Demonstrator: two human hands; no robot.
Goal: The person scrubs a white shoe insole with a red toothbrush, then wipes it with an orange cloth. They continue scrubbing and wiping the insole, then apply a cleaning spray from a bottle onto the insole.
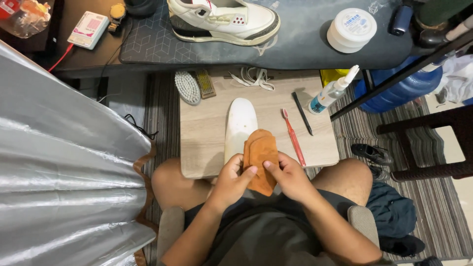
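Beside the orange cloth (261, 157), a red toothbrush (293, 137) lies on the board (207, 133).

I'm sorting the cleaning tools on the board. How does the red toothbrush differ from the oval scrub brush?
The red toothbrush is long and thin, lying near the right hand; the oval scrub brush is broad and pale, at the wooden board's far left corner. The toothbrush's bristle head is tiny; the scrub brush's bristles cover its whole face. Both lie untouched.

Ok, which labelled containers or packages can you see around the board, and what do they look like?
Round white tub: upper right on the dark mat, white lid with blue label.
Spray bottle: lying tilted at the board's right edge, clear with white nozzle, blue-and-white label.
Flat box: upper left, white with pink panel.
No screens or signs.
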